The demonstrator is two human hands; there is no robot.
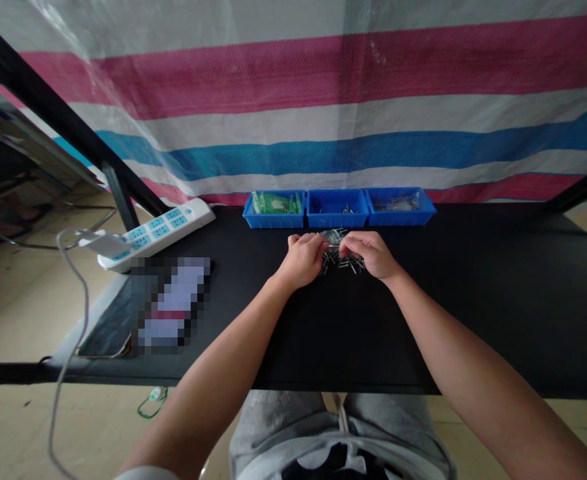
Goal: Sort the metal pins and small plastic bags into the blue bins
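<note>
My left hand and my right hand meet over a pile of small metal pins on the black tabletop. Fingertips of both hands are pinched close together, and a thin metal pin spans the gap between them. The pins look like rivets, though they are too small to be sure. Behind the fingers lies a clear plastic bag, partly hidden. Just beyond stand three blue bins: the left bin holds a green packet, the middle bin loose metal pieces, the right bin a clear bag of small parts.
A white power strip with a plugged-in charger lies at the table's left end; its grey cable hangs over the edge. Nearby are a blurred-out phone and a dark flat item. A striped sheet hangs behind.
</note>
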